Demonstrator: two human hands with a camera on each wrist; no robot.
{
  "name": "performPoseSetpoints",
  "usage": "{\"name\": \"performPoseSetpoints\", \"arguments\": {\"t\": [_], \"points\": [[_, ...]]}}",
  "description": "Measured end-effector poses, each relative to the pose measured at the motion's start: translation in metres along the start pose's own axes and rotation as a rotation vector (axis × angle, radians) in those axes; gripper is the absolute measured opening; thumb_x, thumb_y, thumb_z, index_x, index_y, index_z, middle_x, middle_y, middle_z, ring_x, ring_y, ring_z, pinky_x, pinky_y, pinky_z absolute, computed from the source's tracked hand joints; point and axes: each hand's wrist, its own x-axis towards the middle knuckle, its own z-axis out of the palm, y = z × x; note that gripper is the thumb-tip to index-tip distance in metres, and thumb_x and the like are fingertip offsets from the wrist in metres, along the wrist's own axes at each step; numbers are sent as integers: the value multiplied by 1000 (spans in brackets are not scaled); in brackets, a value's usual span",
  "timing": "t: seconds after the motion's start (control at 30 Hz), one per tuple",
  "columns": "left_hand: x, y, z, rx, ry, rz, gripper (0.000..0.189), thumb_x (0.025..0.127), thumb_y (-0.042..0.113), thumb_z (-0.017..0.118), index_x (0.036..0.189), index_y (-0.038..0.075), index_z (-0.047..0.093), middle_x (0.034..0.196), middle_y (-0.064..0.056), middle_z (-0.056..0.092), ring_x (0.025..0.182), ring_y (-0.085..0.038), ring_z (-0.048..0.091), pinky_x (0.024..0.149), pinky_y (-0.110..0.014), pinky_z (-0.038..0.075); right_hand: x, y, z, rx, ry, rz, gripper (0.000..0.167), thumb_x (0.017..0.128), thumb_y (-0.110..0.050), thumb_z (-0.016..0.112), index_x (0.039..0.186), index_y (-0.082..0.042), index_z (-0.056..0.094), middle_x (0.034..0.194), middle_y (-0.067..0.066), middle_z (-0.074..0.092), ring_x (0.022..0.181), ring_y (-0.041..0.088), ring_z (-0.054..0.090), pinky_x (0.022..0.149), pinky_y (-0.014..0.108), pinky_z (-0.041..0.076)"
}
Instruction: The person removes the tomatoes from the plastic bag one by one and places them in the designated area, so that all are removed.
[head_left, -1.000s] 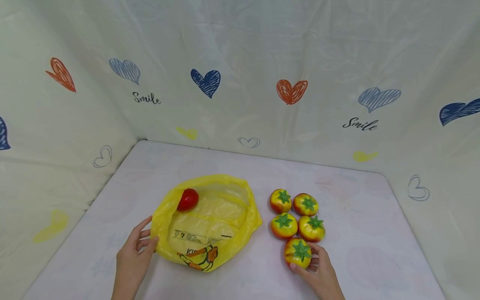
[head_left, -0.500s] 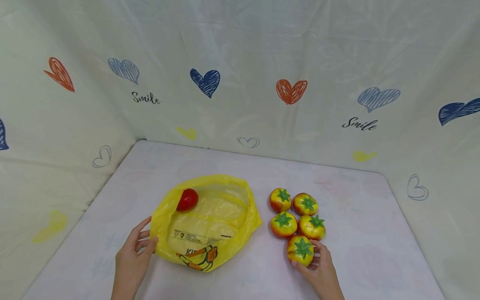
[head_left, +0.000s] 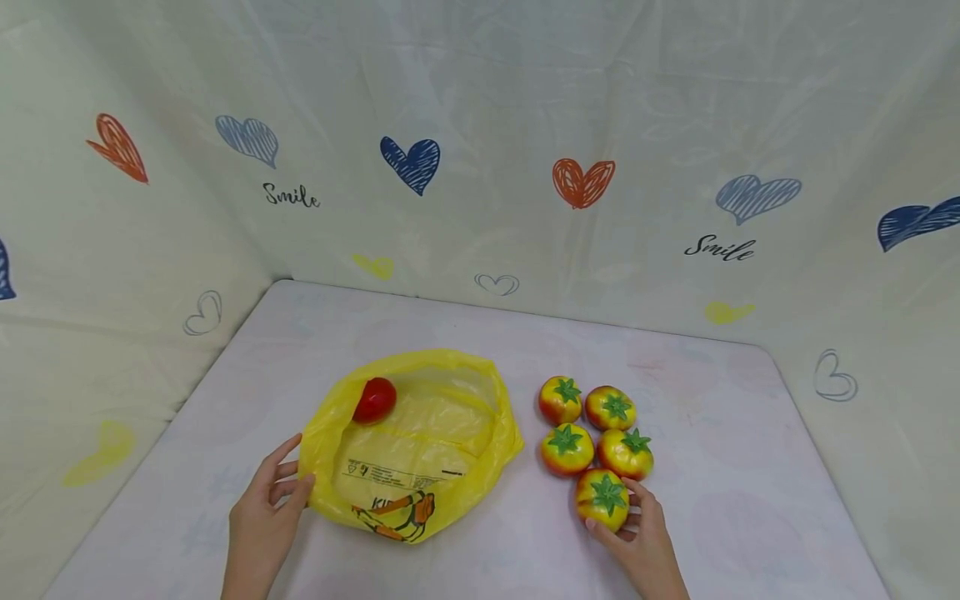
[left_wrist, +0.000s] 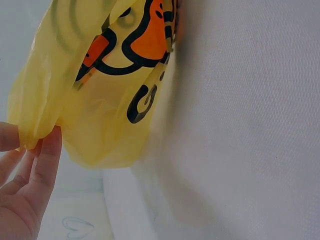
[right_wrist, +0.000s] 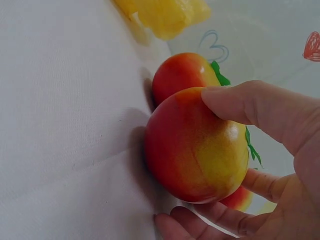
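A yellow plastic bag (head_left: 480, 492) lies on its side with its mouth spread wide, dark print and an orange drawing near its front rim. Inside it, toward the left, is a round red object (head_left: 376, 400), partly covered by the bag's edge. My left hand (head_left: 266, 517) pinches the bag's left rim between thumb and fingers. On the right, my right hand (head_left: 641, 537) grips a red-and-yellow artificial tomato (right_wrist: 195, 150) with a green star-shaped leaf top, thumb on one side and fingers on the other. That tomato is low over the table, close against the group behind it.
Several similar tomatoes stand in two rows just beyond the held one, among them a back-left tomato (head_left: 557, 408) and a right-hand tomato (head_left: 621, 460). A pale cloth-covered table (head_left: 712, 483) bears everything. A white curtain (head_left: 487, 100) with printed hearts hangs behind it.
My right hand has shifted the held tomato slightly right and away, up against the group, and the right-hand tomato has moved a little right. My left hand stays at the bag's rim.
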Motion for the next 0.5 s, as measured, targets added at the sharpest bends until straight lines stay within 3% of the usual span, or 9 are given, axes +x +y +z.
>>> {"name": "performPoseSetpoints", "arguments": {"t": [0.27,0.5], "points": [[-1,1,0,-3,1,0,57,92,12,57,143,26,36,121,-14,55,75,14,49,68,-16,54,0,-1,0,11,-13,2,87,77,-30,75,140,0,22,118,22,33,94,27,47,79,33,52],[-1,1,-1,-2,0,10,57,92,13,57,143,26,36,121,-14,55,75,14,50,67,-13,52,-5,-5,-4,5,2,-43,83,78,-24,74,139,1,24,121,23,34,97,29,49,80,36,53]]}}
